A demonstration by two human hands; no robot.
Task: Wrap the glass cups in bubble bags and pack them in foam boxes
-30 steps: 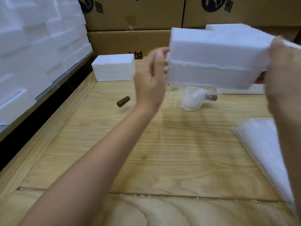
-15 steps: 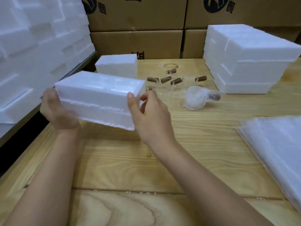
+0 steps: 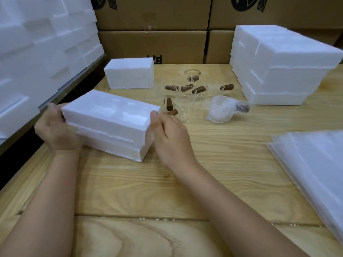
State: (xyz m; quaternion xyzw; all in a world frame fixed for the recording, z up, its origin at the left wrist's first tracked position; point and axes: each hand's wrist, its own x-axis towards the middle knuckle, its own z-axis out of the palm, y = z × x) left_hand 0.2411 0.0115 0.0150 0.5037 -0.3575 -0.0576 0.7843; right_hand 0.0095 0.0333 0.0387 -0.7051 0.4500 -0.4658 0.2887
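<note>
Wooden surface [image 3: 167, 182] backed by cardboard cartons [image 3: 152, 45] carries all work items. Near its left edge, a closed foam box [image 3: 107, 123] sits between both hands: the left grip [image 3: 55, 132] clasps the left end, and the right grip [image 3: 170, 138] holds the right end, thumb on the upper rim. One bagged cup [image 3: 220, 112] lies beside the unwrapped glass cups [image 3: 183, 106] toward the far edge. Step in hand, by judgement: readying a box for packing. Next move calls for parting the lid along its seam, then seating the bagged cup.

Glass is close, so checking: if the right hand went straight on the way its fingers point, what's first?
Probably the brown handle of the nearest glass cup, just ahead of the right hand; depth is unclear.
</note>
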